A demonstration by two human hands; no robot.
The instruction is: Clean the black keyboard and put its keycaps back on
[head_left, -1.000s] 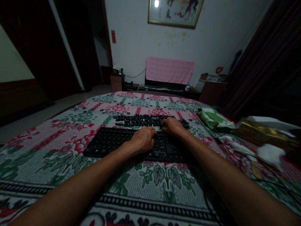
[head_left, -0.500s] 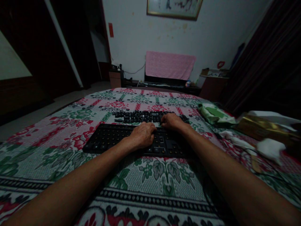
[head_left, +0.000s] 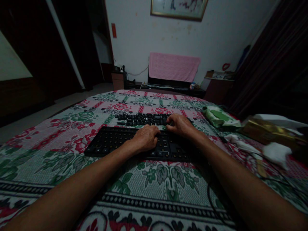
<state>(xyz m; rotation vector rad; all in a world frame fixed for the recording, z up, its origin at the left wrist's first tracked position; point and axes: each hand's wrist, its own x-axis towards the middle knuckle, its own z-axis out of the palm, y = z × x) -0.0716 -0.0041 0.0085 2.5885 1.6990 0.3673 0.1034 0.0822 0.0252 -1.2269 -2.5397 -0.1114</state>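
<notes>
A black keyboard [head_left: 108, 140] lies on the patterned cloth, most of its keycaps off and small yellowish key posts showing. My left hand [head_left: 147, 136] rests over its middle, fingers bent down onto the board by its far edge; the fingertips are partly hidden. Just beyond the keyboard, rows of loose black keycaps [head_left: 138, 119] are spread on the cloth. At their right end is my right hand [head_left: 180, 124], thumb and fingers closed in a pinch. Whatever is between those fingertips is too small and dark to make out.
A floral cloth [head_left: 72, 138] covers the surface. To the right lie a green soft pack [head_left: 220, 117], a golden box [head_left: 267, 130], crumpled white tissue [head_left: 276, 152] and a black cable [head_left: 210, 195]. A pink towel [head_left: 174, 65] hangs over something dark by the far wall.
My right hand has shifted slightly right and turned at the wrist beside the loose keycaps. My left hand and the keyboard stay nearly where they were.
</notes>
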